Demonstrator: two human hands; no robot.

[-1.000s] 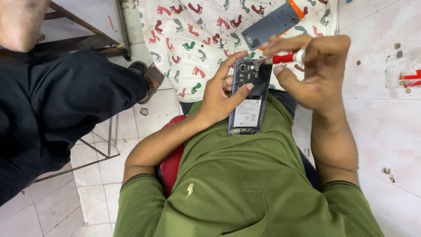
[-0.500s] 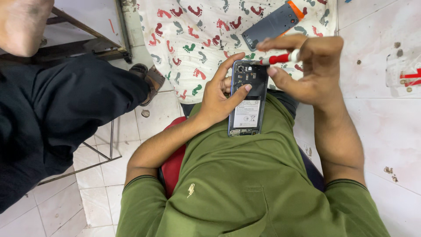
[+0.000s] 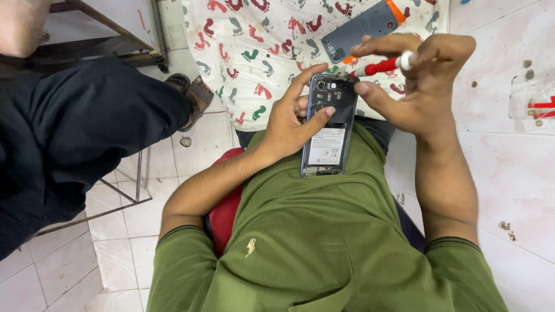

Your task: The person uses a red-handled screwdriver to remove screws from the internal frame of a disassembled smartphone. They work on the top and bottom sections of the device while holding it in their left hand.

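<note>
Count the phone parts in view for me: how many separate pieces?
2. The opened phone body is held in the left hand; the grey back cover lies on the patterned cloth beyond. Smaller parts may be hidden.

At frame centre, an opened phone is seen with a glossy metal-looking frame and a matt battery label. A screwdriver with a smooth red plastic handle is shown upper right. Soft printed cloth is spread above; a matt grey back cover is laid on it.
</note>
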